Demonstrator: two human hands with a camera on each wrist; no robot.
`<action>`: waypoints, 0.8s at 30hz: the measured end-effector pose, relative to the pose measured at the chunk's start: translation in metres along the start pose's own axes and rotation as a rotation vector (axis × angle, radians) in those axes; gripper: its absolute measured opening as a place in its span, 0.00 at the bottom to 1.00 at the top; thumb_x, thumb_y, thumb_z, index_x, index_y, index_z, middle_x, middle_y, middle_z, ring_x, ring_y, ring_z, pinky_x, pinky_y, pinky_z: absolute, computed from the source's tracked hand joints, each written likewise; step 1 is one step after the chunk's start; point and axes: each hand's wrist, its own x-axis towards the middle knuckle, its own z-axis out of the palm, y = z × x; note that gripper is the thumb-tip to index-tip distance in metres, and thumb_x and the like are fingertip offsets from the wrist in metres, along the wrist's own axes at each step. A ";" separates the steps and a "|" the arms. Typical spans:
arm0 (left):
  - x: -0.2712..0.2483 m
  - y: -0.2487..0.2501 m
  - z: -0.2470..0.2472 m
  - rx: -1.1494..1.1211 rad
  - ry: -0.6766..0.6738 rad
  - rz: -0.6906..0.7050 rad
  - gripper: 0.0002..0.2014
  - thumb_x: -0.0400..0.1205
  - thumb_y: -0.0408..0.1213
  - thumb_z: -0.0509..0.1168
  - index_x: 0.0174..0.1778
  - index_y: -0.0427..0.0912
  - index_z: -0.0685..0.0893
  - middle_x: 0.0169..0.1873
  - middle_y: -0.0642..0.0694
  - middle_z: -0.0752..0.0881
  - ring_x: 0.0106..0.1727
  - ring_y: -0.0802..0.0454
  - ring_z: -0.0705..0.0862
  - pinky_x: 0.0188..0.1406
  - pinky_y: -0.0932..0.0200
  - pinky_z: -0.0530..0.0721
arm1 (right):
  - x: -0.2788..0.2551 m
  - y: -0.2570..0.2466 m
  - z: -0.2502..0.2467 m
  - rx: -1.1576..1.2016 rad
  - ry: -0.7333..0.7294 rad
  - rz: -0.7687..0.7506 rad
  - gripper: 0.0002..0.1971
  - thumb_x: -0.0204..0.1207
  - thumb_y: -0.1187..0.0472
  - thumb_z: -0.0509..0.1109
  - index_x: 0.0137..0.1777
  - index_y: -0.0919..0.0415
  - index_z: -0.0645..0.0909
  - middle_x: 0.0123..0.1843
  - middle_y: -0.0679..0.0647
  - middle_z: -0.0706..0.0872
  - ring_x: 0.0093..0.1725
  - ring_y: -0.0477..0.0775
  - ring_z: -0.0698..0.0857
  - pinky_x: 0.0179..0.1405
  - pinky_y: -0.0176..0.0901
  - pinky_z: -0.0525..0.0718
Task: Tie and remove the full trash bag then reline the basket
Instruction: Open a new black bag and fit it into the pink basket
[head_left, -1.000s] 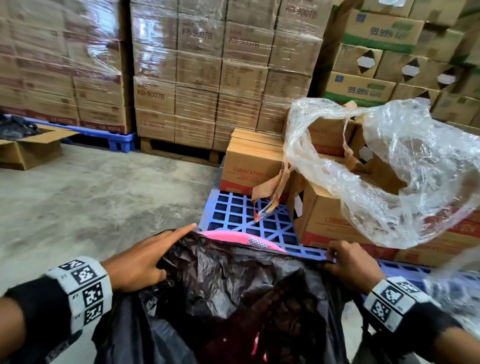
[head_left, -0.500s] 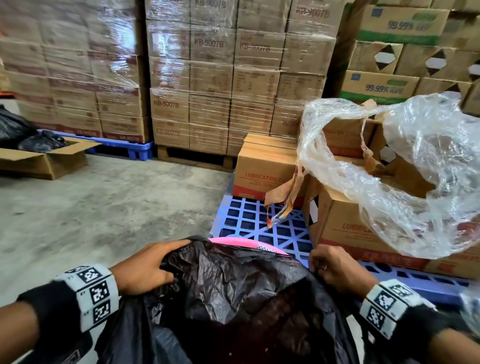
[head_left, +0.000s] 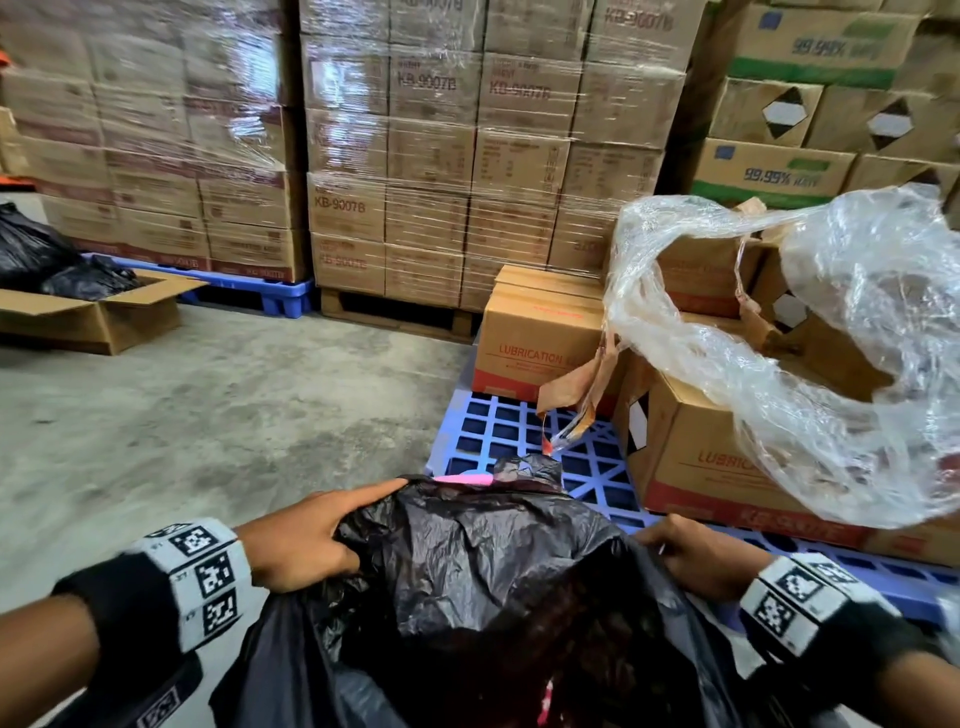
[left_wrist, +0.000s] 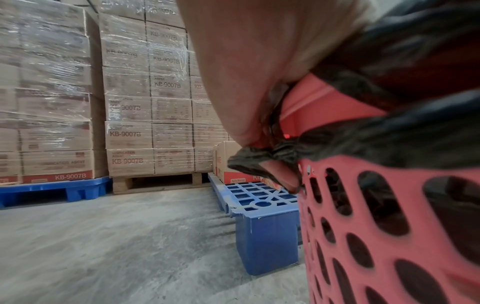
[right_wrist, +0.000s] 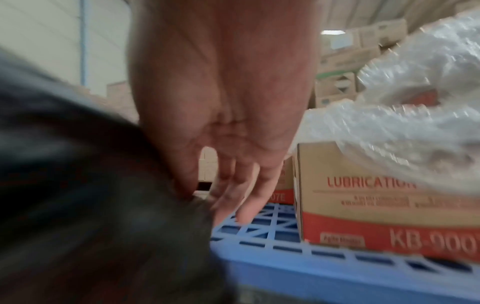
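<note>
Hands grip opposite sides of the bag (head_left: 483, 561) mouth. Left hand (head_left: 306, 540): index finger extended along the top edge, remaining fingers curled into the black film; the left wrist view shows a bunched fold of film pinched at the fingertips (left_wrist: 283, 176), just outside the basket (left_wrist: 389, 236) rim. Right hand (head_left: 696, 558): thumb and forefinger pinch the film at the bag's right edge; in the right wrist view the other fingers (right_wrist: 249, 197) hang extended and hold nothing. That view is blurred.

Bag position: between the two hands, seated inside the pink perforated basket, its edge draped over the rim. Dark contents fill the bag; the mouth is not tied. A strip of pink rim shows ahead of the left index fingertip.

Ahead of the hands lies a blue pallet (head_left: 524, 431) carrying cartons (head_left: 540, 332) marked LUBRICATION. Above and ahead of the right hand, a clear plastic sheet (head_left: 810, 364) is draped over those cartons. Far ahead of the left hand, an open box (head_left: 98, 317) on the concrete floor (head_left: 208, 415) holds black bags. Shrink-wrapped carton stacks (head_left: 441, 156) stand behind.
</note>
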 end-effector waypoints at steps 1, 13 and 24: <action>-0.001 0.002 0.000 0.005 -0.004 0.009 0.43 0.73 0.29 0.65 0.66 0.84 0.58 0.72 0.65 0.72 0.68 0.55 0.80 0.69 0.61 0.78 | -0.001 -0.004 -0.003 0.009 -0.012 0.050 0.16 0.80 0.67 0.60 0.56 0.50 0.86 0.57 0.42 0.86 0.57 0.41 0.83 0.59 0.38 0.81; 0.004 0.017 0.008 0.039 -0.037 0.050 0.42 0.72 0.27 0.64 0.73 0.73 0.59 0.73 0.57 0.76 0.68 0.61 0.78 0.71 0.62 0.74 | -0.017 -0.106 -0.048 -0.130 0.140 -0.136 0.17 0.73 0.52 0.73 0.61 0.51 0.82 0.27 0.40 0.75 0.25 0.31 0.78 0.25 0.29 0.72; -0.001 0.016 0.006 0.050 -0.090 0.105 0.46 0.69 0.31 0.60 0.70 0.84 0.51 0.76 0.57 0.71 0.65 0.41 0.83 0.65 0.39 0.81 | 0.047 -0.106 -0.036 0.120 0.286 0.138 0.08 0.75 0.71 0.66 0.43 0.77 0.84 0.46 0.73 0.90 0.44 0.67 0.90 0.46 0.57 0.90</action>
